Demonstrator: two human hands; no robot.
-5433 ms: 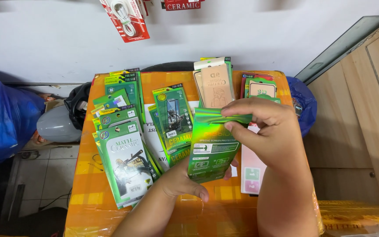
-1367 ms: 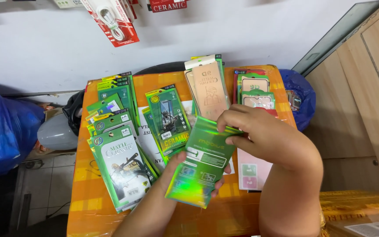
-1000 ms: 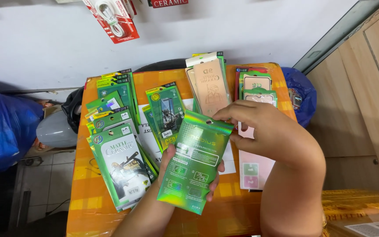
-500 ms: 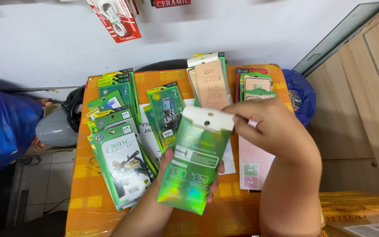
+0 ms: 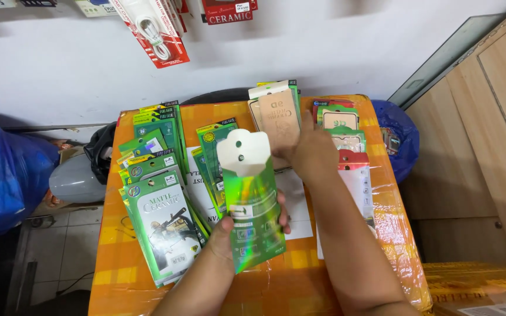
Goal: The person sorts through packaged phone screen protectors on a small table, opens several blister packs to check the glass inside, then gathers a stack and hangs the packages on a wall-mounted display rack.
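Observation:
My left hand (image 5: 238, 231) holds a stack of shiny green flat packets (image 5: 253, 208) upright over the orange table (image 5: 300, 287); the front one has a white hang tab at its top. My right hand (image 5: 311, 153) reaches across to the tan packets (image 5: 277, 120) at the far side of the table, its fingers resting on them. Nothing is held in it that I can see.
Fanned rows of green packets (image 5: 159, 216) lie at the left, another green pile (image 5: 215, 149) at the middle, red and white packets (image 5: 355, 169) at the right. A blue bag (image 5: 1, 169) sits at the left, a wooden cabinet (image 5: 481, 146) at the right. Carded goods (image 5: 156, 32) hang on the wall.
My right hand has let go of the top of the green stack and moved away to the tan packets at the far side. My left hand has turned the stack more upright.

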